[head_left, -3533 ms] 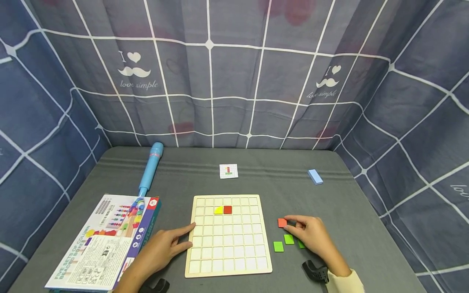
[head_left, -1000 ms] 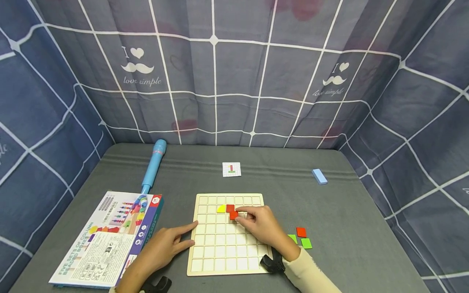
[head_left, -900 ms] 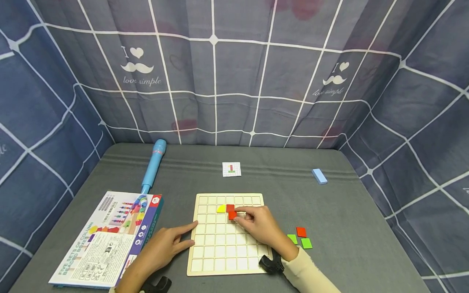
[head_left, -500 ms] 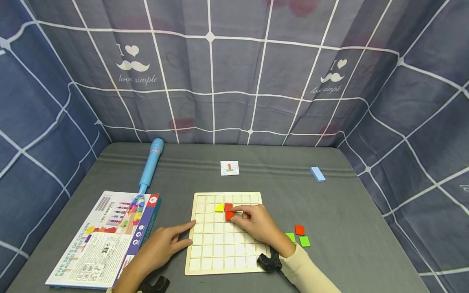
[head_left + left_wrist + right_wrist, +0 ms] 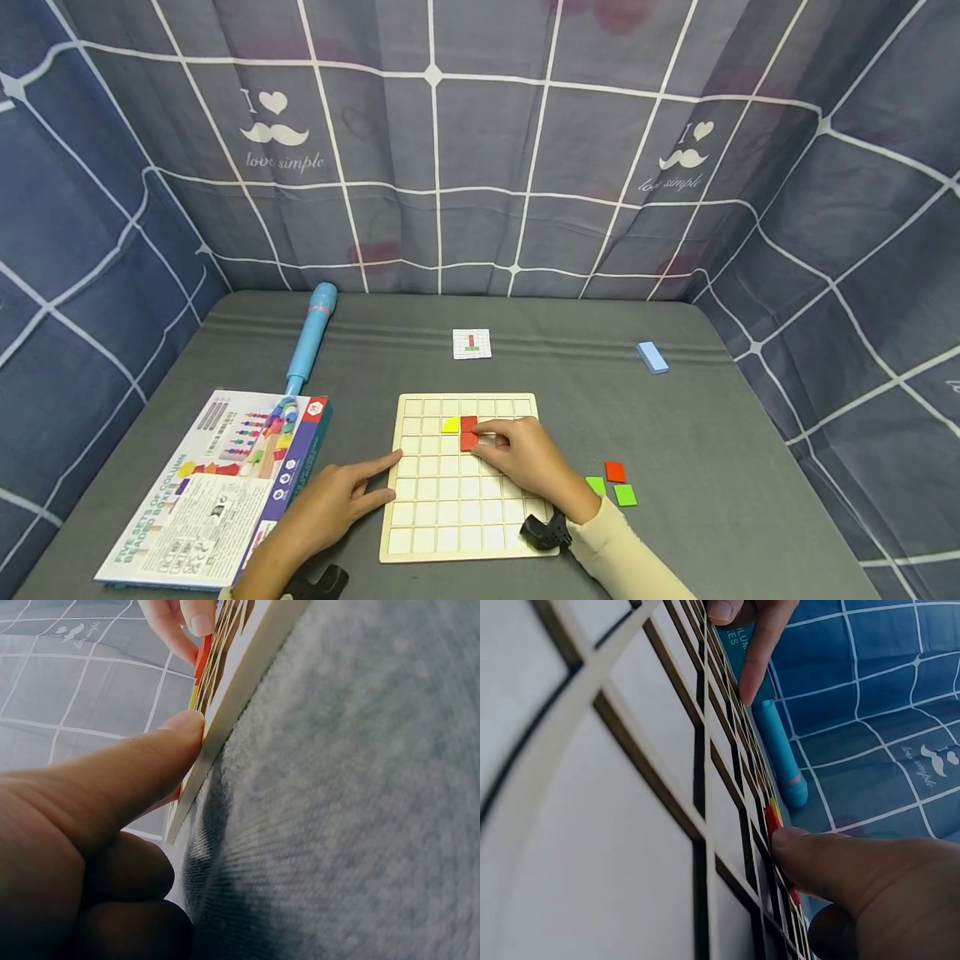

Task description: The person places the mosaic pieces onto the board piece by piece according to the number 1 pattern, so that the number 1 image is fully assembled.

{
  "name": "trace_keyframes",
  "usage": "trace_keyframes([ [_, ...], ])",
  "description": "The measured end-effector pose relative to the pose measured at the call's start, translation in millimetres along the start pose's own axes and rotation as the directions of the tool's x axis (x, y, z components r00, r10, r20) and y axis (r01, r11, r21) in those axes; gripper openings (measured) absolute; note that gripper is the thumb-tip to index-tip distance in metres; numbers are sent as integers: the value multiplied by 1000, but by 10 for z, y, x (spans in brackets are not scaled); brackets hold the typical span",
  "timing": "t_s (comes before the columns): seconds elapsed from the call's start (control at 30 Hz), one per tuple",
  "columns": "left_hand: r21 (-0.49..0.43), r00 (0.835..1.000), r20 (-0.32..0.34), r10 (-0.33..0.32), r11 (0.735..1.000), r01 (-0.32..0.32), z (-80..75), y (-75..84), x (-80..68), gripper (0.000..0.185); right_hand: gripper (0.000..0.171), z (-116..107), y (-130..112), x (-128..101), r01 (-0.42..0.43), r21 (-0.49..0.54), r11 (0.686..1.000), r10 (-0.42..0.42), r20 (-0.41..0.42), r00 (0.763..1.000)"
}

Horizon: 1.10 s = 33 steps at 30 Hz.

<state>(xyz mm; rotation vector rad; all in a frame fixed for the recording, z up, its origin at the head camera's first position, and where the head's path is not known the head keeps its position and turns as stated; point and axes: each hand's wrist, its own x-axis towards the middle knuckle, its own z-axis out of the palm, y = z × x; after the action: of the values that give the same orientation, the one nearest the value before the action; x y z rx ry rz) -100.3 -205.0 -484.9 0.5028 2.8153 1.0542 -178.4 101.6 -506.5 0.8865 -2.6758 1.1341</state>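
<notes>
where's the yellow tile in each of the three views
Head: yellow tile lies below centre and slightly left, near the top of the grid board.
Left wrist: a thin sliver left of and above centre, just above the tip of the left hand.
Right wrist: a small sliver slightly right of and below centre, just above the tip of the right hand.
Shared landmark: the grid board.

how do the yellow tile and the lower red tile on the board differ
The yellow tile is cut away at its upper left, while the lower red tile looks square. The right hand touches the lower red tile, but no hand touches the yellow tile. The yellow tile sits one row above the lower red tile. Both lie on the board.
</notes>
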Motion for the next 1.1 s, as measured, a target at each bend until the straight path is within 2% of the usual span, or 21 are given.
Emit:
trace_keyframes([
  [0.5, 4, 999, 16, -34, 999, 34, -9, 26, 3, 51, 22, -28, -43, -10, -14, 2, 1000, 14, 13, 1000],
  [1.1, 9, 1000, 10, -13, 1000, 12, -9, 4, 7, 51, 16, 11, -11, -30, -10, 9, 1000, 10, -30, 999],
])
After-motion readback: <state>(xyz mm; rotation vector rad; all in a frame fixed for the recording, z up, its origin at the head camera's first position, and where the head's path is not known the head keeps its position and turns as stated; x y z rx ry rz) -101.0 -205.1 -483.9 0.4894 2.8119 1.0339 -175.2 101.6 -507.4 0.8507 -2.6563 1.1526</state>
